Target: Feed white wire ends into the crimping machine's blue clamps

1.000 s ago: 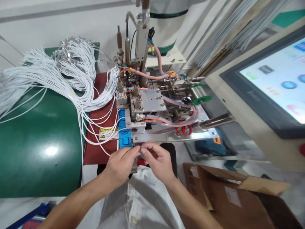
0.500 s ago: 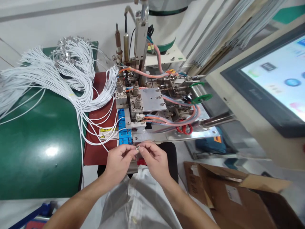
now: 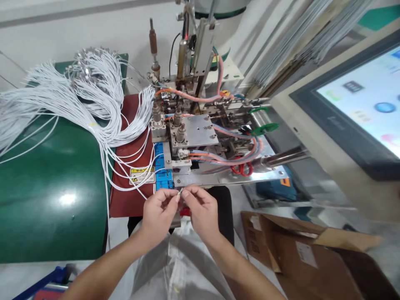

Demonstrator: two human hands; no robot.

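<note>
My left hand (image 3: 159, 214) and my right hand (image 3: 200, 210) meet fingertip to fingertip just in front of the metal machine (image 3: 200, 137). Between thumbs and forefingers they pinch a small silvery metal piece (image 3: 180, 192), which pokes up between the two hands. It is too small to make out further. Right beyond the hands are a row of blue blocks (image 3: 163, 177) and the machine's steel base plate (image 3: 231, 177). White wires (image 3: 93, 104) fan out from the machine's left side over a red mat (image 3: 131, 196).
A green curved cover (image 3: 53, 191) lies at left under the wire bundle. A touch screen (image 3: 359, 108) stands at right. An open cardboard box (image 3: 306, 258) sits at lower right. A clear plastic bag (image 3: 184, 262) hangs below my hands. Hoses and fittings crowd the machine top.
My hands have risen slightly and the small metal piece now shows between the fingertips. The machine's upright head at the top has shifted and tilted to the right.
</note>
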